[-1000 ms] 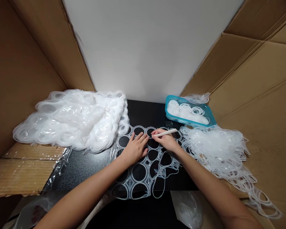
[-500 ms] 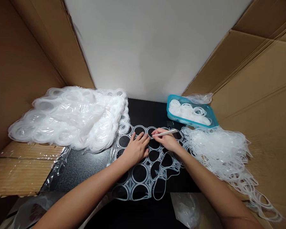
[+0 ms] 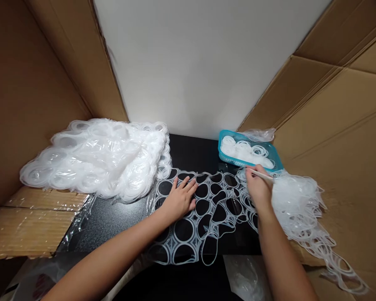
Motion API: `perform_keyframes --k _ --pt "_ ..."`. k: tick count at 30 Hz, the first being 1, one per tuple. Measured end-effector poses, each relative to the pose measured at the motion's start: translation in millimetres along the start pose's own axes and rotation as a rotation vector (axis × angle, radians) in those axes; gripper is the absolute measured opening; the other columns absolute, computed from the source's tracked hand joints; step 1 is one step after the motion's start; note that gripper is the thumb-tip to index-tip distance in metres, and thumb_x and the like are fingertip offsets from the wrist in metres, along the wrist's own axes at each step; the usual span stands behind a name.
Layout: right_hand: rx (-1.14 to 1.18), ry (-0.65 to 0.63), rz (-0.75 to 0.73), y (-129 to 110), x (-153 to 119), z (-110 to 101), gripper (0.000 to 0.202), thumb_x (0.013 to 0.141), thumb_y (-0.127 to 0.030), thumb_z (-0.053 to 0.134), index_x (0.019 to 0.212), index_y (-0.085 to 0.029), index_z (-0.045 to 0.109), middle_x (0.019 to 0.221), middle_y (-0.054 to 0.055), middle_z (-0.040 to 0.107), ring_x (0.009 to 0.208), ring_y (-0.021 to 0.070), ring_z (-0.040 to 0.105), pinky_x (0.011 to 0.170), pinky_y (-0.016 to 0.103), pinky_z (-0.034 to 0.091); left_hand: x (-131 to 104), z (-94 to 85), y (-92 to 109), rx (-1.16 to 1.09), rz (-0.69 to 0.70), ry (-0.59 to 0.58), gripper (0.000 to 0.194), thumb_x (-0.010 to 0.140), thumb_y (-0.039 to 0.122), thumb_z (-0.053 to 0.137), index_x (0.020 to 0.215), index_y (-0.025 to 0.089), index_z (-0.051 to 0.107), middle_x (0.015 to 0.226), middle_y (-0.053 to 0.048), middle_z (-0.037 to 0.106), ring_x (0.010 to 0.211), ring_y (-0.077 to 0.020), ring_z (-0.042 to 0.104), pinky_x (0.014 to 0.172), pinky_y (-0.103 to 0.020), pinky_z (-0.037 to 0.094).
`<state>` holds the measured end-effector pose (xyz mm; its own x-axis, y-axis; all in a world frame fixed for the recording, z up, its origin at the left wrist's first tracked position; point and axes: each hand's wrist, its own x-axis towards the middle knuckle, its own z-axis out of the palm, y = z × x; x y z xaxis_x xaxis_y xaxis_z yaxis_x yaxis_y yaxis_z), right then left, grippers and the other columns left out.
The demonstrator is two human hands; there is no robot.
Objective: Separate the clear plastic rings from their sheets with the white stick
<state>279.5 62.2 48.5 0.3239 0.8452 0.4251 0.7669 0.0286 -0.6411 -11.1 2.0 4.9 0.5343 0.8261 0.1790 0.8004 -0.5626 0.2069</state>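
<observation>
A translucent sheet of joined rings [image 3: 184, 229] lies on the black table, with loose strands at its right part. My left hand [image 3: 180, 196] rests flat on the sheet with its fingers spread. My right hand [image 3: 259, 187] is closed around a thin white pen-like tool [image 3: 261, 174], just in front of the blue basket [image 3: 274, 156]. White rings [image 3: 259, 150] fill much of that basket. Whether my right fingers also pinch a ring is too small to tell.
A big pile of white ring sheets [image 3: 97, 159] covers the left side. Tangled ring scraps [image 3: 297, 200] are heaped at the right. Cardboard walls [image 3: 332, 117] stand on both sides, and a clear plastic bag [image 3: 260, 134] lies behind the basket.
My right hand has moved right with the white tool, from the sheet to the front of the basket. My left hand has stayed on the sheet.
</observation>
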Motion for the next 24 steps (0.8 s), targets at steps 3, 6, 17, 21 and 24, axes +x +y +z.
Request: perform_keyframes --k 3,6,17,21,24 --pt "0.361 -0.035 0.231 15 8 -16 0.031 0.071 -0.046 0.071 0.065 -0.021 0.054 0.085 0.007 0.073 0.079 0.0228 0.067 0.068 0.034 0.055 9 4.4 8 -0.010 -0.006 -0.002 0.053 0.097 0.039 0.049 0.146 0.018 0.045 0.155 -0.009 0.042 0.146 -0.0308 0.031 0.118 -0.060 0.019" --pt "0.695 -0.176 0.344 2 7 -12 0.039 0.060 -0.045 0.084 0.063 -0.021 0.053 0.084 0.005 0.074 0.092 0.0226 0.070 0.065 0.028 0.057 26 9.1 24 -0.011 -0.005 0.003 0.054 0.096 0.038 0.051 0.145 0.015 0.045 0.154 -0.012 0.042 0.146 -0.0335 0.031 0.117 -0.062 0.023" --pt "1.055 -0.897 0.494 -70 -15 17 0.038 0.069 -0.032 0.085 0.072 -0.020 0.049 0.102 0.007 0.075 0.102 0.0236 0.071 0.068 0.023 0.057 14 -30.4 3 -0.603 -0.155 0.231 0.034 0.094 0.020 0.053 0.127 0.016 0.056 0.129 -0.014 0.061 0.122 -0.0245 0.059 0.106 -0.042 0.047" --pt "1.112 -1.055 0.537 -81 -29 9 0.034 0.073 -0.029 0.082 0.075 -0.021 0.049 0.099 0.006 0.075 0.099 0.0226 0.072 0.063 0.021 0.054 4 -47.5 1 -1.323 -0.337 0.109 0.038 0.096 0.023 0.053 0.133 0.017 0.051 0.131 -0.013 0.062 0.123 -0.0215 0.060 0.104 -0.040 0.048" --pt "1.133 -1.119 0.554 -87 -39 5 0.035 0.072 -0.029 0.081 0.074 -0.021 0.047 0.096 0.005 0.076 0.094 0.0225 0.073 0.060 0.021 0.052 2 -55.1 9 -1.639 -0.400 -0.001 0.041 0.093 0.026 0.061 0.132 0.018 0.051 0.133 -0.014 0.062 0.120 -0.0215 0.062 0.099 -0.039 0.050"
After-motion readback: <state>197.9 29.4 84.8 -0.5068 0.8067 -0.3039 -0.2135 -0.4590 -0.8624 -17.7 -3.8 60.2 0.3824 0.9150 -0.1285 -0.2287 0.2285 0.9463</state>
